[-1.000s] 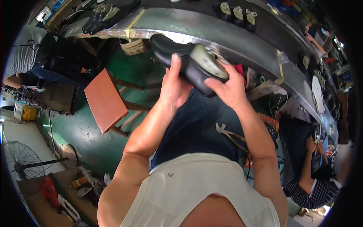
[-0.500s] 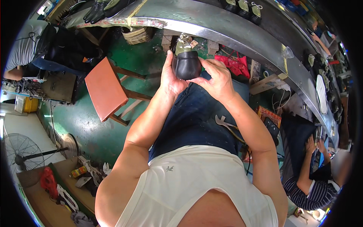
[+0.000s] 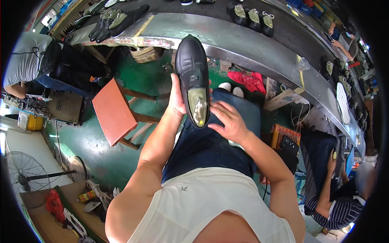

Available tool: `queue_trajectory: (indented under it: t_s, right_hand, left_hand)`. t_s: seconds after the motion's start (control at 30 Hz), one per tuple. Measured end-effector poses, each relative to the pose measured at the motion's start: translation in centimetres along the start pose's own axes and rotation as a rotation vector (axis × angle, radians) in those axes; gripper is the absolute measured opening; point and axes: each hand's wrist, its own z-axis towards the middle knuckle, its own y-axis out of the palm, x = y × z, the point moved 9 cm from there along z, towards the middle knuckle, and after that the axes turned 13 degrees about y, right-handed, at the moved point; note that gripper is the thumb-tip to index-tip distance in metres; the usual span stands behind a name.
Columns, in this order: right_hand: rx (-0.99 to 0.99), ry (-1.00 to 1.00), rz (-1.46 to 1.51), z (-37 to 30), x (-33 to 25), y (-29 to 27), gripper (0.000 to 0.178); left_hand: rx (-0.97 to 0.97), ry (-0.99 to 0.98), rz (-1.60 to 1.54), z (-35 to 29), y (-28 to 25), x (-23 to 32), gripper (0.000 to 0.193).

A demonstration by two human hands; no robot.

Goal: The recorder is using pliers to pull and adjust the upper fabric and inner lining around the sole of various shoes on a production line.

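A black leather loafer [image 3: 191, 60] is held up over my lap, its toe pointing away from me. Inside its opening sits a greenish shoe last [image 3: 195, 96] with a shiny metal fitting and a yellow dot near the heel. My left hand [image 3: 177, 99] grips the shoe from the left side, with some fingers hidden beneath it. Beside the heel, on the right, my right hand [image 3: 230, 121] has its fingers apart; I cannot tell whether the fingertips touch the shoe. Dark blue cloth [image 3: 210, 148] covers my lap. A pale thing there is mostly hidden by my right wrist.
A long metal-edged bench [image 3: 243, 50] curves across the front, bearing several black shoes [image 3: 254, 18]. At left stand a brown-topped stool [image 3: 114, 111] and a fan [image 3: 25, 178]. A red bag [image 3: 248, 81] lies under the bench. People work at far left and right.
The shoe has swung round so its toe points away and its top shows. My right hand has come off it and moved down. The hammer on my lap is no longer plainly seen.
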Motion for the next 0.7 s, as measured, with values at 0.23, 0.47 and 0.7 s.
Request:
queue_trajectory:
  t_s: [0.23,0.47,0.7]
  right_hand:
    - [-0.025,0.041,0.058,0.7,0.5,0.2,0.064]
    - [-0.062,0.109,0.117,2.3,4.1,-0.9,0.056]
    - [0.048,0.216,-0.14,7.5,13.5,-10.1,0.047]
  left_hand:
    - [-0.008,-0.013,0.09,1.1,-0.8,0.6,0.116]
    - [0.023,0.021,0.131,5.7,-1.8,1.7,0.113]
    - [0.011,0.028,0.171,14.9,-0.7,5.0,0.107]
